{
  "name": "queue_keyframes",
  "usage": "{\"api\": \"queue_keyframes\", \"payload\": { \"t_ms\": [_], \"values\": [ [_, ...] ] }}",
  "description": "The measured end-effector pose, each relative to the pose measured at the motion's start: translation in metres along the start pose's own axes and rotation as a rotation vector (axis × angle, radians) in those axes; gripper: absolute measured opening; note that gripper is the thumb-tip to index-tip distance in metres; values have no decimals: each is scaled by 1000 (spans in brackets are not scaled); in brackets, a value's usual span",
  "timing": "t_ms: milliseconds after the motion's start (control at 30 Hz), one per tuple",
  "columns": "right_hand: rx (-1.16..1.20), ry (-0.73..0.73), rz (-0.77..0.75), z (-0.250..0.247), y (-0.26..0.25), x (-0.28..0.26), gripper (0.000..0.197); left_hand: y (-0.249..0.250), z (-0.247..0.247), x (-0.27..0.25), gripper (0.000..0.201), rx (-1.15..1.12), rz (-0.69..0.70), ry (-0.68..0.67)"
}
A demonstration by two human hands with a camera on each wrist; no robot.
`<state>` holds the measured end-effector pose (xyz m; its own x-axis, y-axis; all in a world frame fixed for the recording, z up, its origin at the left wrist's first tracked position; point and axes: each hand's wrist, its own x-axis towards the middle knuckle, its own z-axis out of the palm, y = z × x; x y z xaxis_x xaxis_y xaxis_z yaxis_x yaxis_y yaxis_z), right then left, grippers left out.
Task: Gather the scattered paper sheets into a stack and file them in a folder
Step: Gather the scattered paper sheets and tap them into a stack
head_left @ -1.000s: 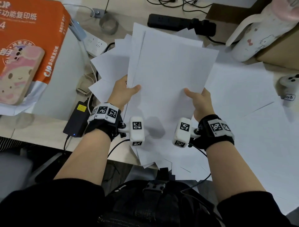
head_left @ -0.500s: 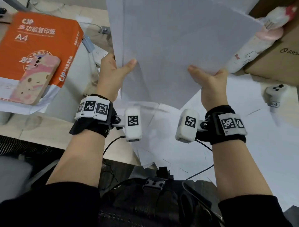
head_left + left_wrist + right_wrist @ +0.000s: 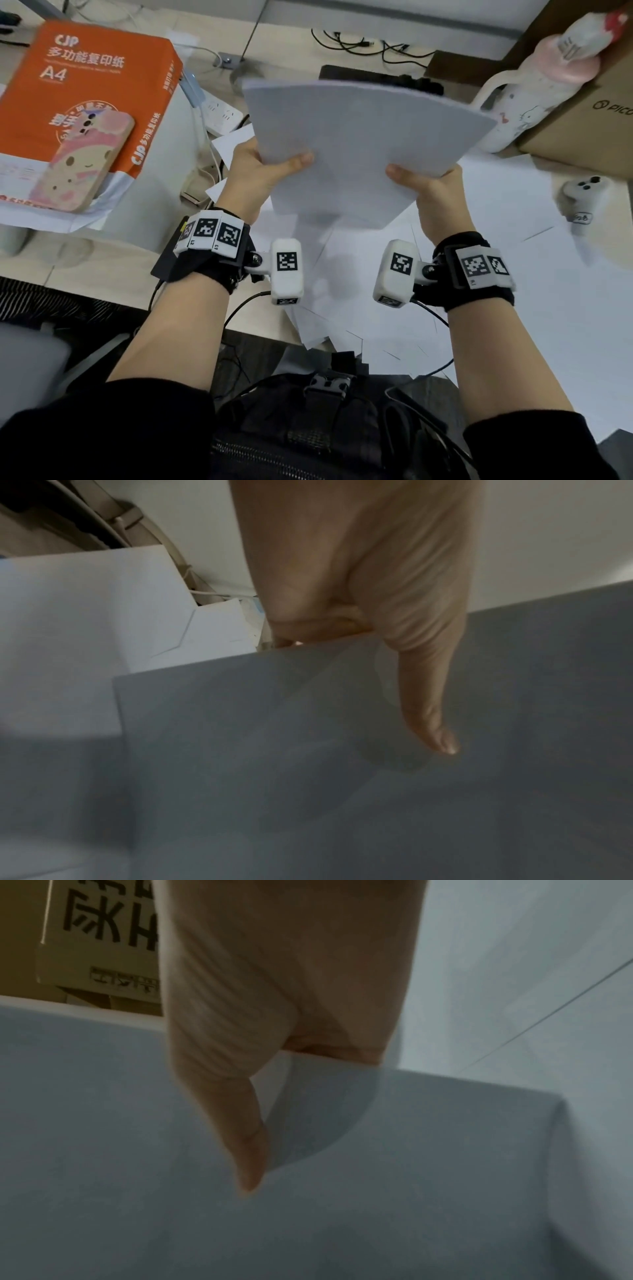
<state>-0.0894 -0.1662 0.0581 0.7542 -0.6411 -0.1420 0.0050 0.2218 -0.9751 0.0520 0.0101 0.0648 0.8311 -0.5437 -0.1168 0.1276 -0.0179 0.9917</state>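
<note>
A stack of white paper sheets (image 3: pixel 359 144) is held up in the air above the desk, its edges roughly squared. My left hand (image 3: pixel 263 171) grips its left edge, thumb on top (image 3: pixel 424 718) and fingers hidden beneath. My right hand (image 3: pixel 428 188) grips the right edge the same way, thumb (image 3: pixel 243 1137) pressed on the top sheet (image 3: pixel 377 1177). More loose white sheets (image 3: pixel 496 291) lie spread over the desk below and to the right. No folder is in view.
An orange A4 paper ream (image 3: pixel 85 92) with a phone (image 3: pixel 82 161) on it sits at the left. A power strip (image 3: pixel 219 113) and cables lie behind. A white bottle (image 3: pixel 534 85), a cardboard box (image 3: pixel 589 116) and a white controller (image 3: pixel 582 195) stand at the right.
The fanned sheets were lifted off the desk, raised high, and are now lower and squared into a neater stack. Both hands kept their grip throughout.
</note>
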Motion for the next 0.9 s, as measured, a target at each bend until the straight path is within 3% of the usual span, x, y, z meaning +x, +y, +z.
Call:
{"api": "queue_keyframes", "payload": {
  "t_ms": [133, 333, 533, 600, 700, 800, 900],
  "values": [
    [-97, -42, 40, 3, 7, -6, 34, -11, 3, -1, 32, 30, -51, 11],
    [-97, 4, -19, 0, 1, -7, 35, -7, 9, 0, 32, 37, -1, 41],
    [-156, -5, 48, -5, 15, -14, 32, -29, 15, -5, 28, 59, -116, 83],
    [-165, 35, 41, -6, 14, -14, 27, -28, 18, -5, 30, 82, -104, 79],
    [-136, 158, 38, -10, 5, -14, 17, -17, 27, -3, 13, 99, -42, 12],
    [-144, 309, 71, -24, 1, -17, 20, -21, 35, 1, 27, 133, -29, -15],
    [-222, 374, 133, -45, 4, -23, 14, -49, 38, 1, 40, 329, -157, 4]
  ]
}}
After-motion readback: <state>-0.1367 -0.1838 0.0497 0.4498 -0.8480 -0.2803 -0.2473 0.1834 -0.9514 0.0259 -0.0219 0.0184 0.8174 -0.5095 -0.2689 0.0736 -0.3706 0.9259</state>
